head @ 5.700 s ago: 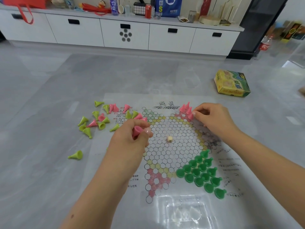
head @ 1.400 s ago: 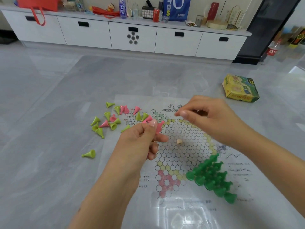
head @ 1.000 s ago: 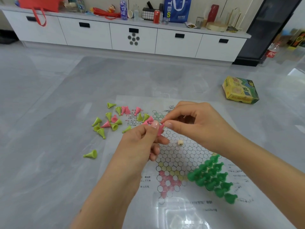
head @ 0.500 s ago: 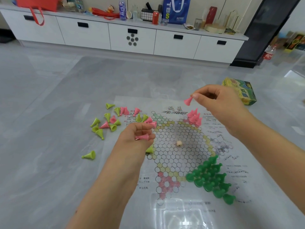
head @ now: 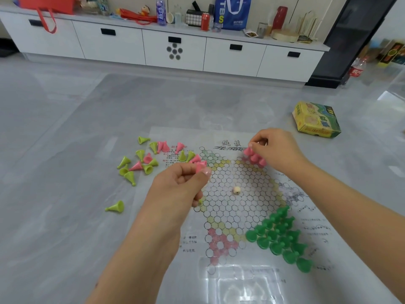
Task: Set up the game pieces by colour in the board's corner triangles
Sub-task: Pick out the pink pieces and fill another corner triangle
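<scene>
A paper board (head: 236, 207) printed with hexagon cells lies on the grey floor. Dark green pieces (head: 278, 233) fill its near right triangle. Several pink pieces (head: 254, 157) stand in the far right triangle, and my right hand (head: 276, 150) pinches one pink piece at the group's far end. My left hand (head: 182, 185) hovers over the board's left side and grips pink pieces (head: 200, 166) between thumb and fingers. Loose pink and yellow-green pieces (head: 144, 160) lie scattered at the board's far left. A small beige die (head: 237, 190) rests at the board's centre.
The yellow and green game box (head: 315, 119) lies on the floor at the far right. One yellow-green piece (head: 116, 207) lies alone to the left. A clear plastic tray (head: 247, 286) sits at the board's near edge. White cabinets (head: 175, 49) line the back wall.
My right hand took a pink piece from my left hand, carried it right and lowered it onto the pink group in the far right triangle. My left hand stayed in place.
</scene>
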A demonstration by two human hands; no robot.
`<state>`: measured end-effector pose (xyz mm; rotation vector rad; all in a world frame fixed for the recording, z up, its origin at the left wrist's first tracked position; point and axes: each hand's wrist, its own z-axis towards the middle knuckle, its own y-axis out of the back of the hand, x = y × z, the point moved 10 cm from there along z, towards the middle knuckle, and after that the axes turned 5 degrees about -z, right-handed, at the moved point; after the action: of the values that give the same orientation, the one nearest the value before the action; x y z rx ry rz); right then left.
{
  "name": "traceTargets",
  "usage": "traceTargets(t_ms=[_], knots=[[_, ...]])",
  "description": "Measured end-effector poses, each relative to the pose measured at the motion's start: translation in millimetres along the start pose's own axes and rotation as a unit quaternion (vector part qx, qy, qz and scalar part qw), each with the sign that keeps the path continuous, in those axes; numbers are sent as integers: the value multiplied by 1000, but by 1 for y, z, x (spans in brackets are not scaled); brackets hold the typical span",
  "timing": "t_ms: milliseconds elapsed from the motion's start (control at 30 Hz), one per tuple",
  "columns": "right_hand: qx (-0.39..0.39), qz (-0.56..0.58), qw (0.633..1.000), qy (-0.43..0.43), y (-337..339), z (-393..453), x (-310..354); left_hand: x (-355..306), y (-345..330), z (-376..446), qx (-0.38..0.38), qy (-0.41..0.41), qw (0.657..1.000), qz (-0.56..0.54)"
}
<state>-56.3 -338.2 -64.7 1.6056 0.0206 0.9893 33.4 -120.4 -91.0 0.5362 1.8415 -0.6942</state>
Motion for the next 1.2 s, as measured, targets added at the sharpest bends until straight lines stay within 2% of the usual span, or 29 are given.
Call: traceTargets(t_ms=[700,1200], knots=[[-1,-9,1000,-11,-8,4,-8,1,1,1,-4,-4,1000,5],[-2,-54,998,22,-8,2,-4,1,3,1,-9,2,1000,2]])
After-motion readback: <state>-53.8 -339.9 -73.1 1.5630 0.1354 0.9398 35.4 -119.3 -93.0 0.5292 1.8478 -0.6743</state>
